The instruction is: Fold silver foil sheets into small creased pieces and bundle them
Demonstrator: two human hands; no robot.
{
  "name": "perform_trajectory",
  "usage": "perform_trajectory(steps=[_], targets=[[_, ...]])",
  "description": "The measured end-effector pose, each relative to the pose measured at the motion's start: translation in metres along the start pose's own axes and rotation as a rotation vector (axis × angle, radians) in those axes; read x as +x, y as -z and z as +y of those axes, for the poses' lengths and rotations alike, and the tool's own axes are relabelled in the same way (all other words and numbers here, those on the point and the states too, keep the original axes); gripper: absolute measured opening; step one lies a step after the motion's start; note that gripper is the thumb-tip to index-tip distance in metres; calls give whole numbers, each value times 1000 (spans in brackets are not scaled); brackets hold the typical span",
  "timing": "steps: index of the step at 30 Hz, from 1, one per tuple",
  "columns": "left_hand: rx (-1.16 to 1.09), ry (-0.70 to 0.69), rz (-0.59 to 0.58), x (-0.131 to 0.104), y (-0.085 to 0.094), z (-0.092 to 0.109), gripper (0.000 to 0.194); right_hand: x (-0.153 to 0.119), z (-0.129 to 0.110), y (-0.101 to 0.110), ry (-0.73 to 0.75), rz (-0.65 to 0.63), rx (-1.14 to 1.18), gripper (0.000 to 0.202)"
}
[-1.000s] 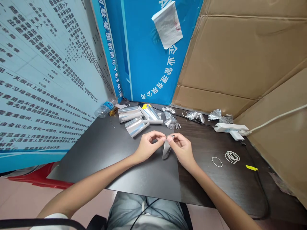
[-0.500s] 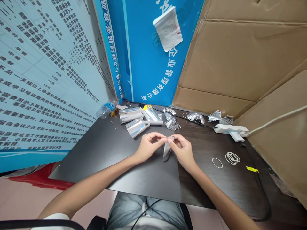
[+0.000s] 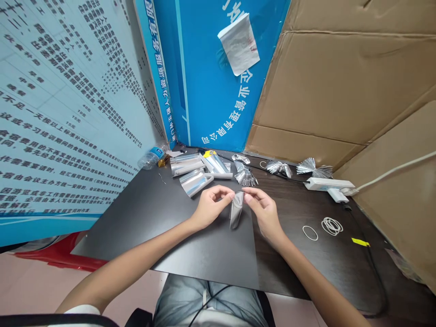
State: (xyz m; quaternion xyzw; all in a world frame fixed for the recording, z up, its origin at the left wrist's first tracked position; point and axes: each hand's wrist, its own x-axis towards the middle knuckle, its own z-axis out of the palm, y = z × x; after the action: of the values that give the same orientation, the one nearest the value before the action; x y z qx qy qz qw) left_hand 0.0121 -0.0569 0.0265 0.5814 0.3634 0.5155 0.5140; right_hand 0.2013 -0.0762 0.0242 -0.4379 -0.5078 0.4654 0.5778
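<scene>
A strip of silver foil [image 3: 235, 212] hangs down between my hands, just over the dark tabletop. My left hand [image 3: 211, 204] pinches its top edge at the left corner between thumb and forefinger. At the right corner, the thumb and fingers of my right hand [image 3: 264, 210] close on the same edge. Beyond the hands lie silver foil rolls [image 3: 195, 180]. A fringed foil bundle [image 3: 245, 176] is just behind the held strip.
More fringed foil bundles [image 3: 314, 168] lie along the back. A white power strip [image 3: 329, 184] stands at right, with white rings [image 3: 331, 226] and a yellow strip [image 3: 360, 242] nearer me. A plastic bottle [image 3: 151, 158] lies at back left. Cardboard [image 3: 323, 81] walls the right side.
My hands have drawn slightly apart along the foil's top edge. The right hand has shifted a little to the right, and more of the foil shows between them.
</scene>
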Motion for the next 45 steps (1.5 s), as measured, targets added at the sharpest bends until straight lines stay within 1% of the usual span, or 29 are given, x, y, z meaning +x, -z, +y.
perform_trajectory(steps=[2, 4, 12, 15, 19, 23, 26, 28, 31, 33, 37, 39, 40, 41, 43, 45], targets=[[2, 10, 2, 1, 1, 0, 33, 2, 0, 3, 2, 39, 30, 31], [-3, 15, -6, 1, 0, -1, 33, 2, 1, 4, 12, 50, 36, 29], [-2, 32, -27, -3, -3, -1, 32, 1, 2, 2, 38, 48, 1, 26], [25, 28, -30, -2, -3, -1, 31, 2, 4, 2, 29, 63, -19, 28], [14, 15, -57, 1, -1, -4, 30, 4, 7, 2, 10, 43, -32, 31], [-9, 41, -39, 3, 0, -8, 31, 5, 8, 2, -87, 41, 25, 36], [-34, 69, -12, 3, 0, -9, 31, 4, 9, 2, -169, -13, 50, 41], [-40, 75, -3, 3, -1, -8, 31, 3, 8, 2, -193, -42, 39, 42], [-41, 80, 8, 3, -1, -7, 29, 4, 5, 1, -211, -33, 12, 42], [-31, 76, -26, 6, 2, -7, 28, 5, 4, 2, -227, -36, 0, 42], [1, 114, -195, 13, 11, -7, 26, 9, 6, 8, -266, -96, -36, 42], [66, 138, -233, 16, 15, -6, 32, 10, 8, 11, -283, -139, -69, 40], [126, 128, -238, 17, 16, -6, 32, 11, 10, 12, -290, -163, -93, 39], [199, 97, -245, 17, 17, -6, 28, 12, 11, 14, -294, -190, -129, 37], [361, -18, -285, 17, 19, -8, 17, 12, 12, 17, -256, -234, -270, 32], [532, -167, -345, 16, 20, -12, 16, 11, 13, 21, -111, -223, -490, 27]])
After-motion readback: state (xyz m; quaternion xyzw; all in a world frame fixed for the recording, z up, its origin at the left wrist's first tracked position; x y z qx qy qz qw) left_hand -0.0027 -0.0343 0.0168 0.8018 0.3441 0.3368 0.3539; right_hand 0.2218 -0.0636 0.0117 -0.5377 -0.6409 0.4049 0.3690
